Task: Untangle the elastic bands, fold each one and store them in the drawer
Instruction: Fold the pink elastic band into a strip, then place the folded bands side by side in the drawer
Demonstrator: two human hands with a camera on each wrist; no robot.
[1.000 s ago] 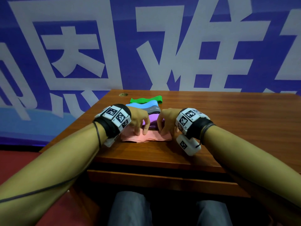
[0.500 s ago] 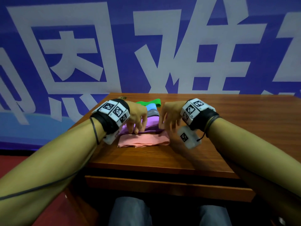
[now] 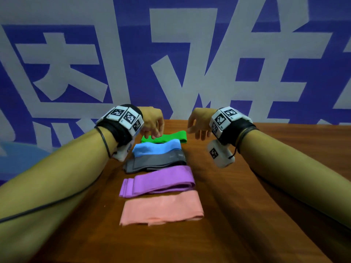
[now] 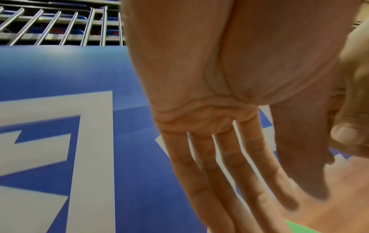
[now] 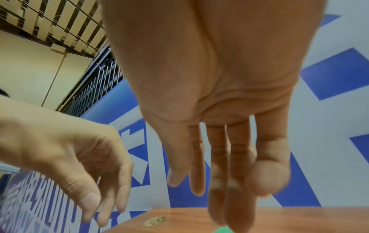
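I'm looking down the wooden bench (image 3: 256, 186), and five folded elastic bands lie in a column up the middle of the frame. Lowest is the salmon-pink fabric band (image 3: 161, 210), flat and wide; above it the purple band (image 3: 157, 182), folded in layers with its left end stepped; then the dark grey band (image 3: 155, 162), the light blue band (image 3: 156, 148), and at the top the bright green band (image 3: 165, 136). Each touches or slightly overlaps its neighbour; the pink one sits just apart from the purple.

My left hand (image 3: 152, 121) hangs over the green band's left end, fingers (image 4: 225, 165) straight and pointing down, fingertips at or just on the band — I can't tell if they touch. Its grip is released, holding nothing. My right hand (image 3: 199, 122) hovers at upper centre-right, beside the green band's right end, fingers (image 5: 219, 157) loosely extended, grip also released and empty.

Behind the bench stands a blue banner with large white characters (image 3: 171, 54). The right wrist view shows a small round speckled insert (image 5: 154, 220) in the benchtop. Tagged wrist units (image 3: 123, 118) ride both forearms.
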